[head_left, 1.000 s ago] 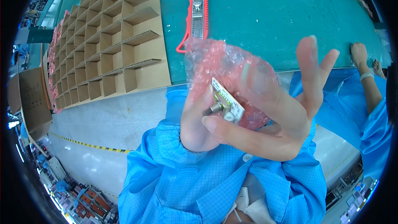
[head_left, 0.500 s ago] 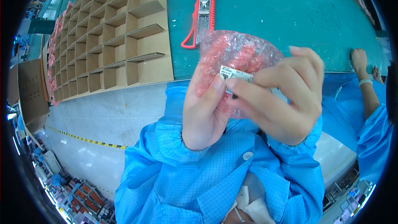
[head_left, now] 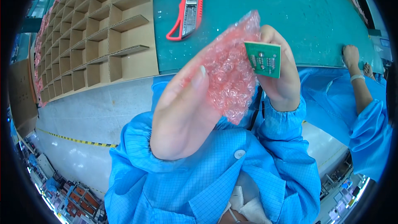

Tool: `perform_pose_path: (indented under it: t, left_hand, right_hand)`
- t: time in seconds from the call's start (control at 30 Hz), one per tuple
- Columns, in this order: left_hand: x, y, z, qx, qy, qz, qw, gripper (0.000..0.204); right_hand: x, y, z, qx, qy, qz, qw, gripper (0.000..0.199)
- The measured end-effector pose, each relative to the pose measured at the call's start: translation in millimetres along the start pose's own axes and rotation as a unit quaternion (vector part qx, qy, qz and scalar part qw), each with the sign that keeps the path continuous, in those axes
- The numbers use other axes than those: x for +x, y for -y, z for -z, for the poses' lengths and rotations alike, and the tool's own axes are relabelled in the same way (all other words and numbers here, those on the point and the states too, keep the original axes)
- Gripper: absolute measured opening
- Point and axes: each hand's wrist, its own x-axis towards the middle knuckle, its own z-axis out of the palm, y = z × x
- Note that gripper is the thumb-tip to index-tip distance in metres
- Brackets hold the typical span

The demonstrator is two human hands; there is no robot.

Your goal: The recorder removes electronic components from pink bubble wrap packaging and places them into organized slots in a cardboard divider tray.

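Observation:
My left hand (head_left: pixel 182 112) is closed on a pink bubble-wrap bag (head_left: pixel 232 70), its thumb lying across the near side. Beside the bag's right edge, my right hand (head_left: pixel 282 66) grips a small green circuit board (head_left: pixel 265 59). Rows of solder points show on the board's face, which is turned toward me. Most of the right fingers are hidden behind the board. Both hands are raised in front of my blue smock, at the near edge of the green table. A red-and-black utility knife (head_left: pixel 190 8) lies on the table beyond the bag.
A cardboard divider grid (head_left: pixel 91 37) with many cells stands on the table at left, pink bubble wrap (head_left: pixel 41 58) along its far side. A brown carton (head_left: pixel 23 95) is at far left. To the right, a co-worker's hand (head_left: pixel 351 58) rests at the table (head_left: pixel 306 16).
The white-labelled piece between my hands now shows as a green circuit board in my right hand, apart from the bag. The bag has been tilted upright, and its label side is out of sight.

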Motion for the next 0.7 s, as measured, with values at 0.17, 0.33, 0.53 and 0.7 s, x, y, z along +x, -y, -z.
perform_pose_path:
  t: [0.17,0.33,0.53,0.7]
  left_hand:
    - [0.4,-8.1,-5.4,-0.046,-0.005,0.035,0.998,0.047]
    - [-2.5,-9.9,-0.2,-0.051,0.018,0.052,0.997,0.048]
    - [-4.3,-12.4,-2.7,-0.038,0.013,0.060,0.997,0.049]
    - [-3.9,-12.5,-0.5,-0.030,0.010,0.063,0.997,0.049]
  right_hand:
    - [-6.5,-3.8,-12.4,0.207,-0.014,-0.062,0.976,0.034]
    - [-9.0,-9.4,-11.1,0.303,0.054,-0.040,0.951,0.038]
    - [-10.4,-14.1,-11.2,0.341,0.067,-0.046,0.937,0.037]
    - [-9.9,-15.9,-10.8,0.346,0.065,-0.050,0.935,0.037]
